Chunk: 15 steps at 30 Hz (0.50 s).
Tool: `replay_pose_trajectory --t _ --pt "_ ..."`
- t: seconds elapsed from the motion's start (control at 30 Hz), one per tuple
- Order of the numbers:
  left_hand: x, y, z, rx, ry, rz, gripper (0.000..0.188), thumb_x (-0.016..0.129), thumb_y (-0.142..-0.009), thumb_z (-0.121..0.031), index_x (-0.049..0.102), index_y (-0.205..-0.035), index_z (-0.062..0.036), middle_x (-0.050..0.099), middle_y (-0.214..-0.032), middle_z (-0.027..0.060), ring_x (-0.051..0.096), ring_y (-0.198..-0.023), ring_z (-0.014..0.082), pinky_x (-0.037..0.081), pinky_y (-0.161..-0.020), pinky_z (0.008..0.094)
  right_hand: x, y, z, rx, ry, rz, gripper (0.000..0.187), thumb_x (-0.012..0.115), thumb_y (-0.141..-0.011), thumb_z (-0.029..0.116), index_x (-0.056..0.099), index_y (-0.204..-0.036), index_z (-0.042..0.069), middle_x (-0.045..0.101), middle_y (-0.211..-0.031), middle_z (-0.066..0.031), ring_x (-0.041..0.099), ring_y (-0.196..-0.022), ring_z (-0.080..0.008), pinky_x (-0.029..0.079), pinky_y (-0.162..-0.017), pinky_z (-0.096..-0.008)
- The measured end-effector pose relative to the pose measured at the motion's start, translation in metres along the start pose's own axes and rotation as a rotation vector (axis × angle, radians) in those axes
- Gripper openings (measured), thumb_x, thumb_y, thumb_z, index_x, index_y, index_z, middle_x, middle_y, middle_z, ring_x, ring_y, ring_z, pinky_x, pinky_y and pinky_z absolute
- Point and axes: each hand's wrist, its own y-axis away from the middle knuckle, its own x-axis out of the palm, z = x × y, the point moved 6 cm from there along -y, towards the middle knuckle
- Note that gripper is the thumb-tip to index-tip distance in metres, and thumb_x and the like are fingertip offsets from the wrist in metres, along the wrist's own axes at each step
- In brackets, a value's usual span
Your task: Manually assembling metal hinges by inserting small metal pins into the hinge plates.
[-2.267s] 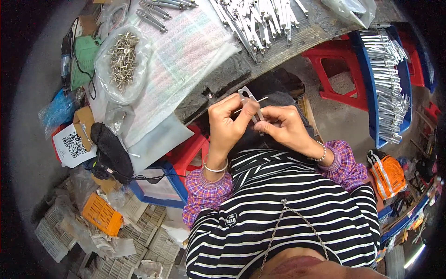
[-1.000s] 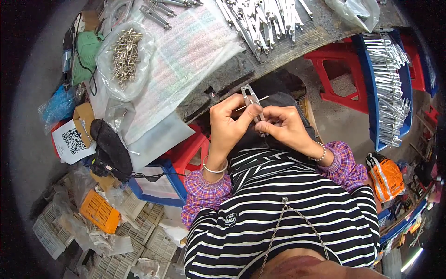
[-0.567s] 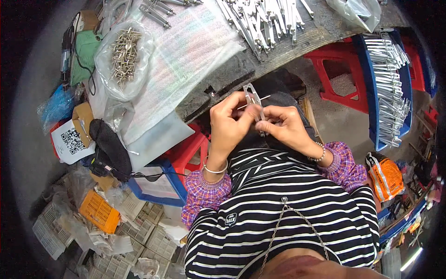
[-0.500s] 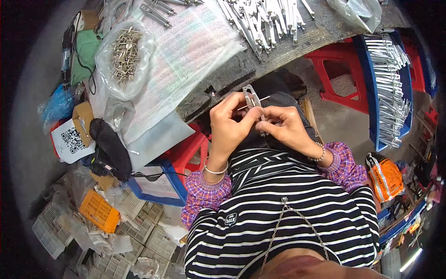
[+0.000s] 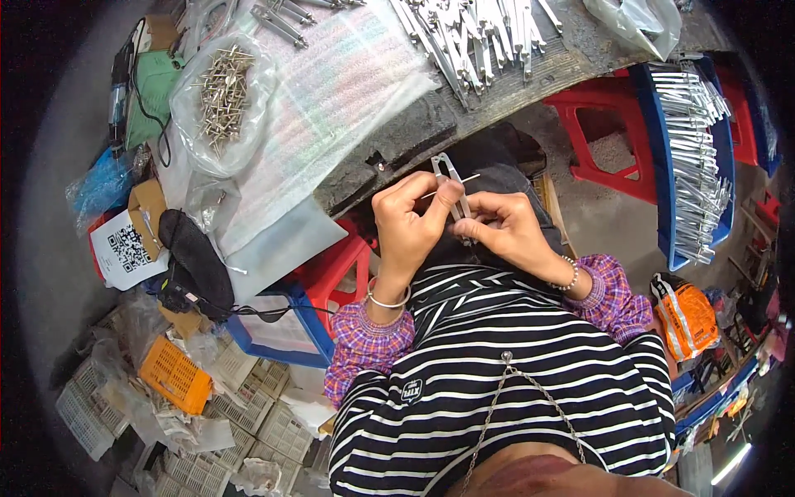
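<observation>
My left hand (image 5: pixel 411 222) is closed on the upper part of a slim, slotted silver metal bracket (image 5: pixel 443 161), thumb and fingers pinching it. A thin metal pin (image 5: pixel 471 178) sticks out crosswise beside the left thumb. The lower end of the bracket is in my right hand (image 5: pixel 517 236), its thumb pressed near the index finger. Both hands are over my lap, just off the table edge. How the pin sits in the bracket is hidden by my fingers.
Several metal pins (image 5: pixel 222 103) fill a clear plastic bag on the table (image 5: pixel 530 87). Long silver metal strips (image 5: pixel 497 33) lie piled at the far edge. At right, a blue tray (image 5: pixel 672 248) of similar parts rests by a red stool (image 5: pixel 609 124). A black cable (image 5: pixel 273 311) runs at left.
My left thumb has shifted up along the bracket, away from my right thumb, so more of the bracket's middle shows. My right hand has hardly moved.
</observation>
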Motion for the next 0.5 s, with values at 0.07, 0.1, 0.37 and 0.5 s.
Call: replay_pose_trajectory --t 0.07,0.1,0.37,0.5 --pt "0.002 0.0 0.002 -0.041 -0.052 0.093 0.012 0.067 -0.076 -0.008 0.063 -0.083 0.0012 0.062 -0.069 0.0048 0.056 -0.059 0.0068 0.045 -0.053 0.0209 0.001 -0.001 0.0 0.004 -0.022 0.025 0.018 0.067 -0.076 0.009 0.064 -0.088 -0.004 0.063 -0.069 -0.0064 0.056 -0.062 -0.0064 0.046 -0.055 -0.0219" --pt "0.003 0.001 0.003 -0.041 -0.053 0.092 0.012 0.067 -0.076 -0.008 0.063 -0.083 0.0012 0.062 -0.069 0.0048 0.056 -0.059 0.0068 0.045 -0.053 0.0209 0.001 -0.001 0.0 0.003 -0.022 0.026 0.018 0.067 -0.076 0.009 0.064 -0.088 -0.004 0.063 -0.069 -0.0064 0.056 -0.062 -0.0064 0.046 -0.055 -0.0219" --pt "0.009 0.008 0.011 -0.167 0.386 0.006 0.029 0.067 -0.074 0.003 0.058 -0.101 0.0064 0.064 -0.085 0.0081 0.06 -0.077 0.0102 0.049 -0.063 0.0212 -0.003 -0.001 0.002 0.087 -0.059 0.102 0.018 0.061 -0.083 0.004 0.06 -0.098 -0.004 0.063 -0.078 -0.0018 0.057 -0.069 -0.0061 0.048 -0.064 -0.0201" --pt "0.007 0.011 0.004 -0.143 0.33 -0.075 0.029 0.068 -0.072 0.003 0.059 -0.1 0.0041 0.064 -0.085 0.0076 0.061 -0.075 0.0095 0.049 -0.064 0.0217 -0.02 -0.008 0.012 -0.034 -0.167 -0.101 0.018 0.063 -0.081 0.006 0.062 -0.095 -0.004 0.065 -0.085 -0.0058 0.059 -0.077 -0.0082 0.049 -0.069 -0.0231"
